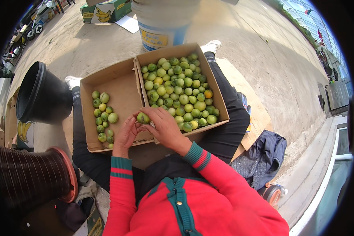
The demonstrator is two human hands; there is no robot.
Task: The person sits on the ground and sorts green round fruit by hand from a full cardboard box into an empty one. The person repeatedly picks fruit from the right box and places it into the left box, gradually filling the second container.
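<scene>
A green tomato [143, 118] with dark streaks is held between my two hands, over the near end of the wall between two cardboard box halves. My left hand [126, 133] has its fingers curled at the tomato's left and underside. From the right, my right hand [165, 125] grips it with thumb and fingers. Under the right hand, the right box [220, 103] is full of mostly green tomatoes [179, 82], a few of them yellow or orange. Beside the left hand, the left box [124, 84] has several green tomatoes [104, 117] along its left side and bare cardboard elsewhere.
My outstretched legs flank the boxes. A black bucket [47, 96] stands at the left, and a large white bucket [161, 27] beyond the boxes. Near left is a brown ribbed cylinder [27, 177] with a red rim. A dark jacket [265, 153] lies at the right.
</scene>
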